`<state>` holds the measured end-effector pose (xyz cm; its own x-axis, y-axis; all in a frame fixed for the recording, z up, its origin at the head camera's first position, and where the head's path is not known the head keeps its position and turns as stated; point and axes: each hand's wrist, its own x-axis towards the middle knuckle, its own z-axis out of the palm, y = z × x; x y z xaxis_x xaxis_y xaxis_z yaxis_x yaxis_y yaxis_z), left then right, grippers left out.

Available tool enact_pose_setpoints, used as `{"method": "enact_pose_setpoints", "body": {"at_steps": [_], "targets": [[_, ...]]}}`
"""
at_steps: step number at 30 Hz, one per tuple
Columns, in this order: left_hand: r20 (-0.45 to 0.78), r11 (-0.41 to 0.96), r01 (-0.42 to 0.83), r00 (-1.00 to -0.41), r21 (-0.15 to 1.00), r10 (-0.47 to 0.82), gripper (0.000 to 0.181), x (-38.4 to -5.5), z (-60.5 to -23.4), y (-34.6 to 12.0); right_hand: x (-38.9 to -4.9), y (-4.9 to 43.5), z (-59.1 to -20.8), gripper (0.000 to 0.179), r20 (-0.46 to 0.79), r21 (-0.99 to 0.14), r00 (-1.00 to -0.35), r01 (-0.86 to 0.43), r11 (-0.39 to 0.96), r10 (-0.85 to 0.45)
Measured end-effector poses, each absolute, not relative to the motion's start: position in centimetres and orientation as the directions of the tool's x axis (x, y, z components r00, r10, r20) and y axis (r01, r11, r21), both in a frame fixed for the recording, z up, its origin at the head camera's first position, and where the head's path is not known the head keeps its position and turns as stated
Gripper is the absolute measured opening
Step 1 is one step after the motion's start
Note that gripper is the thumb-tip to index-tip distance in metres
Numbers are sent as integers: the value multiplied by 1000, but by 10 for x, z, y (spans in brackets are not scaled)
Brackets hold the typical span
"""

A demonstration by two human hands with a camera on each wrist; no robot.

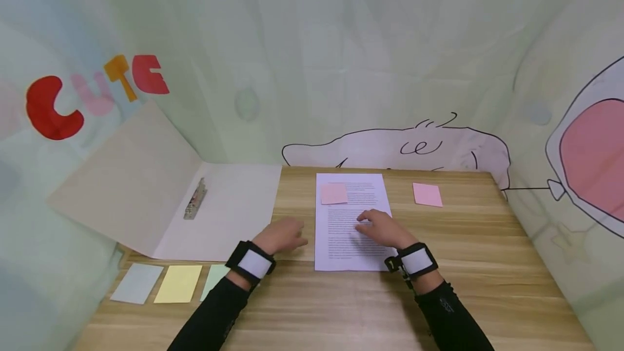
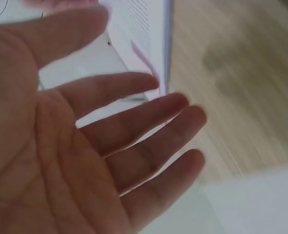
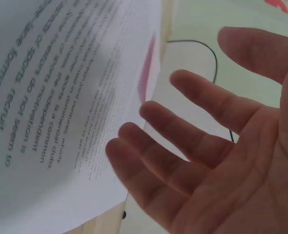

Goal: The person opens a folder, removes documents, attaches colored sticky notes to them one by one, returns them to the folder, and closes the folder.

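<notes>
A stack of printed paper (image 1: 358,232) lies on the table in front of me, with a pink sticky note (image 1: 333,193) near its top left. Over the right part of the page is my right hand (image 1: 385,229), its fingers spread and holding nothing; lines of print (image 3: 75,112) show beside it in the right wrist view. My left hand (image 1: 283,236) hovers between the paper and an open folder (image 1: 234,199). Its palm is bare in the left wrist view, fingers (image 2: 134,122) loosely extended. The folder has a metal clip (image 1: 196,199) along its spine.
Grey (image 1: 136,283), yellow (image 1: 178,284) and green (image 1: 214,279) sticky notes lie in a row at the front left, the green one partly behind my left arm. Another pink note (image 1: 427,195) lies right of the paper. A printed curtain (image 1: 317,69) stands behind the wooden table (image 1: 487,264).
</notes>
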<state>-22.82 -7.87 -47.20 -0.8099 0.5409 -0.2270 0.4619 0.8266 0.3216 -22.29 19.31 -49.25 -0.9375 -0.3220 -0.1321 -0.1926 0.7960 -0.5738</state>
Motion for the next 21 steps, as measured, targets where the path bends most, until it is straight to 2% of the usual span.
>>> {"method": "enact_pose_setpoints", "body": {"at_steps": [3,10,14,21], "targets": [[-218,842,447,-828,301,517,22,-212,-468,-107,-216,197,-492,28,-139,-611,-946,-151,777,-293],[-202,913,324,-904,247,376,38,-177,-463,-161,-207,201,-488,28,-191,-662,-943,-79,745,-271],[-198,914,316,-908,255,369,40,-162,-465,-181,-205,202,-486,32,-187,-697,-944,-67,714,-270],[-211,936,275,-924,219,320,64,-149,-485,-200,-201,202,-488,32,-197,-711,-946,-43,702,-257]]}}
